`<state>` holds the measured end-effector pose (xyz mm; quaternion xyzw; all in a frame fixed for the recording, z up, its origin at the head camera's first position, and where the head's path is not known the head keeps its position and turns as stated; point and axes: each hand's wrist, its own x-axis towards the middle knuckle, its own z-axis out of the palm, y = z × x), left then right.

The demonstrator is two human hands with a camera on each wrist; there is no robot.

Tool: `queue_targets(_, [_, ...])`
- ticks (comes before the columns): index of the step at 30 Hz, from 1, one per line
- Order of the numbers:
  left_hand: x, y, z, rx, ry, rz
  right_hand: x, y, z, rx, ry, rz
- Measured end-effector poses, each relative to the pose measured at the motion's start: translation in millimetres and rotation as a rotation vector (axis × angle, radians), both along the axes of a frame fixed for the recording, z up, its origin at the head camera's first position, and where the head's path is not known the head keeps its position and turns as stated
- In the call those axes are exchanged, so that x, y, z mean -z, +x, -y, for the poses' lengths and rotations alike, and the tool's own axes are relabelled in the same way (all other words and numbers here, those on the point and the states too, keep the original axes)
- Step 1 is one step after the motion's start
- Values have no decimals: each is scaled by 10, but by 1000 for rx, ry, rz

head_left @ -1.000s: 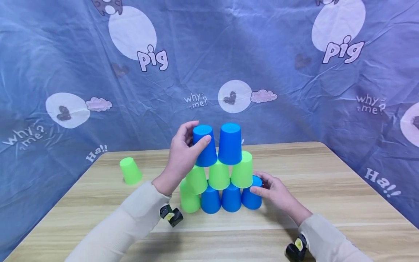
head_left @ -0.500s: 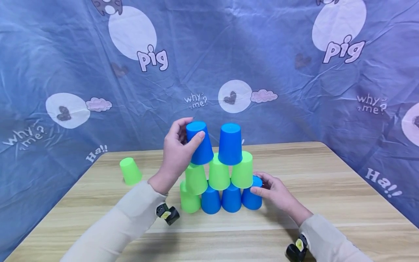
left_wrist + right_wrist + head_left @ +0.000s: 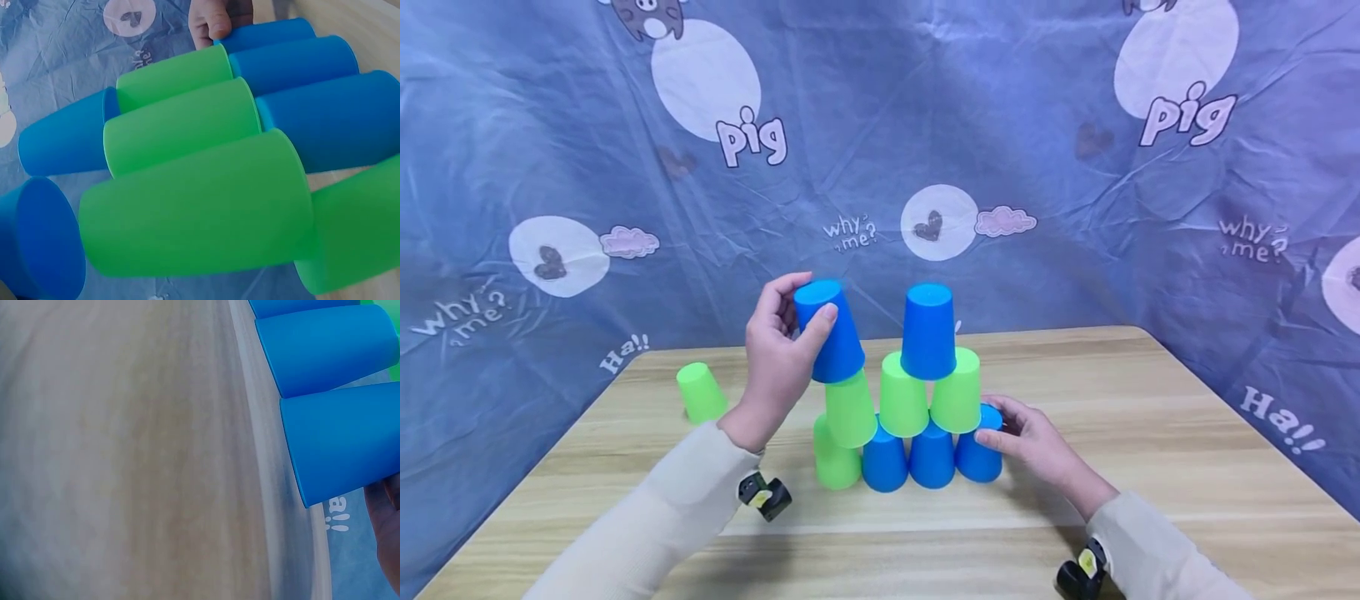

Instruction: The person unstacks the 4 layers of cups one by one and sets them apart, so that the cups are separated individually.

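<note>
Upside-down cups form a pyramid on the table. My left hand [image 3: 775, 358] grips a blue cup [image 3: 837, 337], thumb in front, tilted over the left green cup [image 3: 850, 408] of the second row. In the left wrist view that blue cup [image 3: 44, 237] shows its open mouth near the green cup's base. Another blue cup [image 3: 928, 333] sits across the other two green cups [image 3: 904, 396]. Low at the right, my right hand [image 3: 1037, 446] holds the end blue cup [image 3: 979, 458] of the bottom row between thumb and fingers; its fingers are partly hidden.
A lone green cup [image 3: 702, 392] stands upside down at the table's left. The bottom row also has a green cup [image 3: 837, 457] and two blue cups [image 3: 884, 462]. Behind the wooden table [image 3: 880, 550] hangs a printed blue cloth [image 3: 820, 100].
My left hand has carried its blue cup leftward, away from the other top blue cup, and the cup is more tilted. My right hand stays at the end cup.
</note>
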<state>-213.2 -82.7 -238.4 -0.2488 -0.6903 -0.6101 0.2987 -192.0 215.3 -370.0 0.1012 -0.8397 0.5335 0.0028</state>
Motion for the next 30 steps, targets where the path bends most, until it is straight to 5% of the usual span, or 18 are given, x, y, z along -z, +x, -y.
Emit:
queue_targets(15, [117, 19, 419, -108, -2, -126, -44, 4, 15, -21, -12, -6])
queue_targets(30, [412, 53, 703, -243, 5, 42, -12, 22, 0, -17, -11, -6])
